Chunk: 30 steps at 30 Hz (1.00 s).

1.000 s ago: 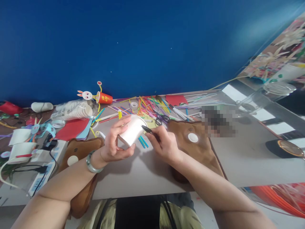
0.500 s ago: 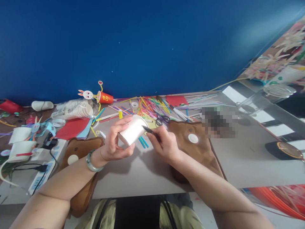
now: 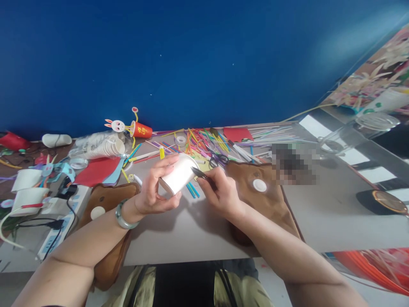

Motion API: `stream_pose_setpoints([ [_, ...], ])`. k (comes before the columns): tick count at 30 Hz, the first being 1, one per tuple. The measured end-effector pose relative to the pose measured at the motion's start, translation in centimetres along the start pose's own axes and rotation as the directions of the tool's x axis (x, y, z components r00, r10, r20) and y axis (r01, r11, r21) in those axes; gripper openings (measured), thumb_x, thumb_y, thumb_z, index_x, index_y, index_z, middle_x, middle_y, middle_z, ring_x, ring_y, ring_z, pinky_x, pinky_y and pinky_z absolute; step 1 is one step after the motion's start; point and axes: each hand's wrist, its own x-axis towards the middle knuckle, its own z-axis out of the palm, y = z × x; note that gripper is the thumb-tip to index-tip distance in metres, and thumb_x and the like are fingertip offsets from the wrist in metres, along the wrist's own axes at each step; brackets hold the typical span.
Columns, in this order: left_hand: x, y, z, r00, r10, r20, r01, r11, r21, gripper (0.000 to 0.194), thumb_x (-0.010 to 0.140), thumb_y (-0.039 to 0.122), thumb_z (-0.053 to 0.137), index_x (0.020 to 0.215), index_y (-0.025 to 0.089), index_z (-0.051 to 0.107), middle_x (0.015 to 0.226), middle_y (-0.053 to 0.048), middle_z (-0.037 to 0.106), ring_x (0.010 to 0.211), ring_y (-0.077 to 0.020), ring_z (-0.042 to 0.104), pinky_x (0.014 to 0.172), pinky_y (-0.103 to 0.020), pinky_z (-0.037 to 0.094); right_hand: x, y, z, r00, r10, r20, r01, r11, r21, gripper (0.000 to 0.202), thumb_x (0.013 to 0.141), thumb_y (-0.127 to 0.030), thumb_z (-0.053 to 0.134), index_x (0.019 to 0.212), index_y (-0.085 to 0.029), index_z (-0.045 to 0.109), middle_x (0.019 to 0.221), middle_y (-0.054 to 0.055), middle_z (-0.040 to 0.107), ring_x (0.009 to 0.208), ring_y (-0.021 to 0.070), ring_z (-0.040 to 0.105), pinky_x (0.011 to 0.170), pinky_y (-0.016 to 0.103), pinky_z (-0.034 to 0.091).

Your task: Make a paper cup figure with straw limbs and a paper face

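My left hand (image 3: 152, 190) grips a white paper cup (image 3: 179, 175), held on its side above the grey table (image 3: 179, 230) with its mouth turned to the right. My right hand (image 3: 220, 192) holds a thin black pen (image 3: 200, 173) whose tip touches the cup's side near the rim. A green bangle is on my left wrist. Just behind the cup lie several coloured straws and sticks (image 3: 204, 143) and a pair of scissors (image 3: 217, 160).
A stack of paper cups (image 3: 99, 148) and red paper (image 3: 96, 170) lie at the left, with a red cup rabbit figure (image 3: 134, 128) behind. Two brown pads (image 3: 265, 192) flank my arms. A power strip (image 3: 56, 232) and white cups (image 3: 27, 187) sit far left. A blue wall rises behind.
Both hands hold almost the same pose; the cup and pen have shifted only slightly.
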Motion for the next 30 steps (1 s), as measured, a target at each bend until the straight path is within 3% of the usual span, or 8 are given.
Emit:
stream_pose_setpoints([
  [16, -0.25, -0.05, 0.18, 1.000, -0.001, -0.002, 0.001, 1.000, 0.025, 0.076, 0.077, 0.024, 0.079, 0.142, 0.026, 0.041, 0.139, -0.017, 0.057, 0.133, -0.0363, 0.056, 0.106, -0.064, 0.049, 0.16, -0.36, 0.02, 0.998, 0.046, 0.037, -0.051, 0.989, 0.139, 0.020, 0.094, -0.029, 0.058, 0.084, -0.024, 0.042, 0.057, -0.008, 0.046, 0.048, 0.0090, 0.036, 0.048, 0.021, 0.031],
  [22, -0.25, -0.16, 0.09, 1.000, 0.020, 0.006, -0.020, 1.000, -0.012, 0.078, 0.075, 0.018, 0.078, 0.144, 0.022, 0.041, 0.140, -0.019, 0.056, 0.134, -0.0368, 0.055, 0.108, -0.063, 0.048, 0.23, -0.26, -0.02, 0.997, 0.060, 0.056, -0.067, 0.989, 0.133, 0.021, 0.094, -0.031, 0.057, 0.082, -0.024, 0.042, 0.057, -0.008, 0.047, 0.049, 0.0090, 0.036, 0.049, 0.022, 0.031],
  [30, -0.40, -0.36, 0.19, 1.000, -0.014, 0.004, 0.014, 1.000, -0.024, 0.080, 0.074, 0.020, 0.081, 0.142, 0.027, 0.042, 0.141, -0.017, 0.056, 0.134, -0.0364, 0.055, 0.108, -0.063, 0.047, 0.21, -0.09, 0.06, 0.995, 0.073, 0.070, -0.081, 0.990, 0.113, 0.024, 0.096, -0.035, 0.056, 0.080, -0.024, 0.041, 0.058, -0.007, 0.047, 0.049, 0.0091, 0.035, 0.049, 0.022, 0.031],
])
